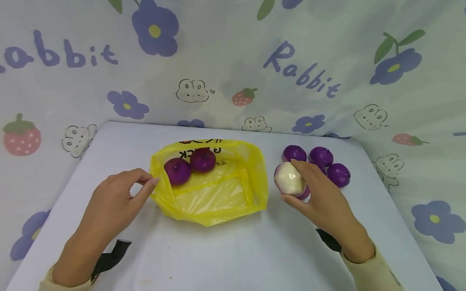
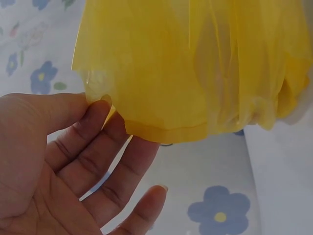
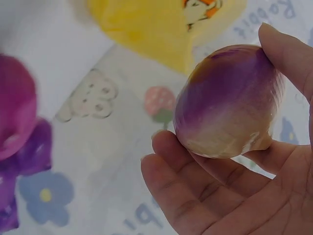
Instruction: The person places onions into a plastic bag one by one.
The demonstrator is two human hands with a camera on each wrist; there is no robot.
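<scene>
— What has my left hand (image 1: 114, 194) got?
— It pinches the yellow bag's (image 1: 214, 194) rim, at its nine o'clock.
— And my right hand (image 1: 316, 194)?
— Fingers curled round the pale onion (image 1: 289, 178), at the bag's three o'clock.

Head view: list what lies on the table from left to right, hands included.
left hand pinching the bag's edge → yellow plastic bag with two purple onions inside → pale peeled onion held in the right hand → loose purple onions behind it.
</scene>
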